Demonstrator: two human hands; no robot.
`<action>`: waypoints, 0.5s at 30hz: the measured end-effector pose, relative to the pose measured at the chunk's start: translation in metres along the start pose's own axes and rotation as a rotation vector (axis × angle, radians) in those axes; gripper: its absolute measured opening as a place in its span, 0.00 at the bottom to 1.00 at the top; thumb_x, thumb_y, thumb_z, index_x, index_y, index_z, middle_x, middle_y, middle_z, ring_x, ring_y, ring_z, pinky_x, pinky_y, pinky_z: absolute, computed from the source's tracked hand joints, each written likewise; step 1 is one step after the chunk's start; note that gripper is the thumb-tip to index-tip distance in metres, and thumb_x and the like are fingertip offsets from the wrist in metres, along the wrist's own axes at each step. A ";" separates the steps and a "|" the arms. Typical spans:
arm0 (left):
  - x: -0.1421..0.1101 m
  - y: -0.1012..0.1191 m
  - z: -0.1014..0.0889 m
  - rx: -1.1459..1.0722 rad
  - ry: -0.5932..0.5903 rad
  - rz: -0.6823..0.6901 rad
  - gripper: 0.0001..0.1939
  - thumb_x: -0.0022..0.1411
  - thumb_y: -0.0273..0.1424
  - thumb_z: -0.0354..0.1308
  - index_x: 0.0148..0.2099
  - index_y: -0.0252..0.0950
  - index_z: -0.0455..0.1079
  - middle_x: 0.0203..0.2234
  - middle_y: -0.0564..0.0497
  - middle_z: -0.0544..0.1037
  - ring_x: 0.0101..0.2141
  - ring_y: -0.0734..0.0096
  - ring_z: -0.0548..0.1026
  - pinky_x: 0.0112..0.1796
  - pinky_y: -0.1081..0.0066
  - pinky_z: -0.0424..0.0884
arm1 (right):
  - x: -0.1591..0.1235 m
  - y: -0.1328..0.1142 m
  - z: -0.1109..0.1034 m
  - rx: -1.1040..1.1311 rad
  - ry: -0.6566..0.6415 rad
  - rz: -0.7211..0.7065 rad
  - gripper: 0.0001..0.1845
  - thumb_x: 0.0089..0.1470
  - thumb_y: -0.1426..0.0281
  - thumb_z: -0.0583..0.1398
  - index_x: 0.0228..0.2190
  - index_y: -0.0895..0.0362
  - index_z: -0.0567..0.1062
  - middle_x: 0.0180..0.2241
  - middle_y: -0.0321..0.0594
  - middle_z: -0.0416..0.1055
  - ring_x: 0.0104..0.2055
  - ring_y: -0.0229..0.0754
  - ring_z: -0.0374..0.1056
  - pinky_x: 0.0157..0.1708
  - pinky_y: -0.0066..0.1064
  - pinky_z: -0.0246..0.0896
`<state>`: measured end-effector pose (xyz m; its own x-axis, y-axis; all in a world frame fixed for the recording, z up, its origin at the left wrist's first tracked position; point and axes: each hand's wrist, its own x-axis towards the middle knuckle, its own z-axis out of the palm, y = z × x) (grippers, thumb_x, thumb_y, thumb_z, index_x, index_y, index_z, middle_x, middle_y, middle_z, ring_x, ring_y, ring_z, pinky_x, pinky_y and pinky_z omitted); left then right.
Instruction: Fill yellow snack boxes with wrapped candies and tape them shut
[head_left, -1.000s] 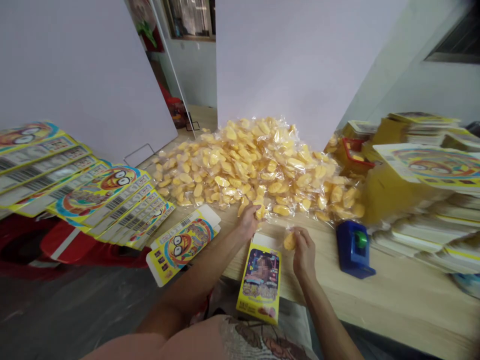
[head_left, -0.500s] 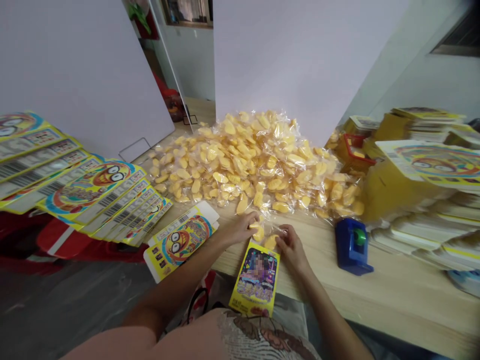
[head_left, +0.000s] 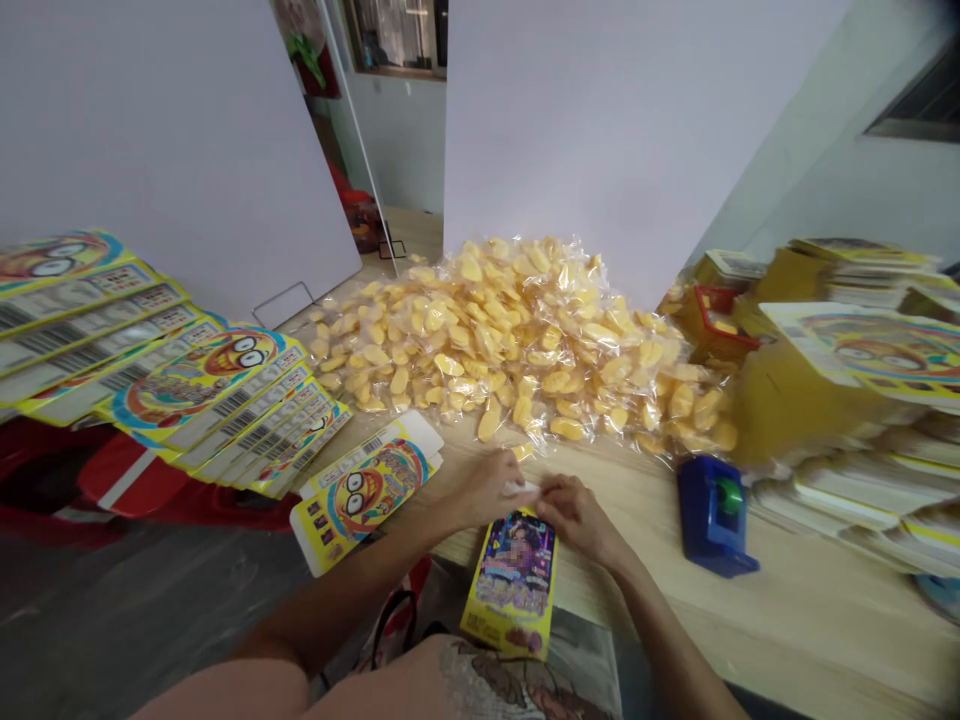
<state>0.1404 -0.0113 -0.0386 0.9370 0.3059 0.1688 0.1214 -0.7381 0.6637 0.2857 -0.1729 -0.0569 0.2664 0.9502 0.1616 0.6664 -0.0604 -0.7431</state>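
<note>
Two bare hands work at the top end of one shiny yellow box (head_left: 512,585) with a blurry picture on it. The left hand (head_left: 486,488) is pinched nearly shut on a small white flap (head_left: 521,487). The right hand (head_left: 576,518) is half curled by the box top; I cannot tell if it holds anything. The yellow snack packet they held before is out of sight now, and the box has slid a bit up the smooth wood table (head_left: 630,590). One flat paper box (head_left: 365,490) lies just left, and one blue tape cutter (head_left: 716,515) sits right. Farther off is one big, crinkly heap of clear packets (head_left: 517,345), too many to count.
</note>
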 end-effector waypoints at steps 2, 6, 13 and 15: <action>0.008 -0.006 -0.007 0.164 0.222 -0.193 0.10 0.59 0.37 0.57 0.37 0.36 0.71 0.38 0.44 0.73 0.41 0.60 0.71 0.43 0.63 0.67 | 0.020 -0.001 -0.002 -0.022 0.042 -0.026 0.10 0.58 0.67 0.57 0.35 0.54 0.78 0.39 0.43 0.74 0.43 0.46 0.68 0.43 0.37 0.63; 0.037 -0.023 -0.015 0.125 0.387 -0.419 0.21 0.51 0.31 0.62 0.48 0.32 0.66 0.43 0.39 0.71 0.48 0.50 0.68 0.49 0.55 0.64 | 0.070 -0.006 0.005 -0.186 -0.067 -0.191 0.20 0.51 0.80 0.55 0.44 0.55 0.73 0.46 0.45 0.72 0.49 0.46 0.65 0.49 0.38 0.59; 0.054 -0.029 -0.022 -0.228 0.464 -0.420 0.18 0.52 0.24 0.53 0.47 0.35 0.67 0.39 0.46 0.75 0.42 0.62 0.72 0.45 0.63 0.67 | 0.082 0.004 0.006 -0.287 0.118 -0.067 0.11 0.45 0.81 0.54 0.31 0.57 0.68 0.33 0.43 0.68 0.36 0.44 0.64 0.37 0.35 0.59; 0.054 -0.018 -0.022 -0.524 0.511 -0.433 0.15 0.55 0.30 0.51 0.46 0.34 0.68 0.33 0.48 0.75 0.34 0.66 0.73 0.37 0.68 0.69 | 0.075 0.005 0.002 0.001 0.286 0.020 0.08 0.48 0.77 0.55 0.33 0.55 0.66 0.31 0.38 0.66 0.30 0.41 0.63 0.30 0.31 0.59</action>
<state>0.1813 0.0318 -0.0258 0.5648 0.8239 0.0467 0.1495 -0.1578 0.9761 0.3079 -0.1012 -0.0498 0.4650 0.8240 0.3237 0.6588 -0.0778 -0.7483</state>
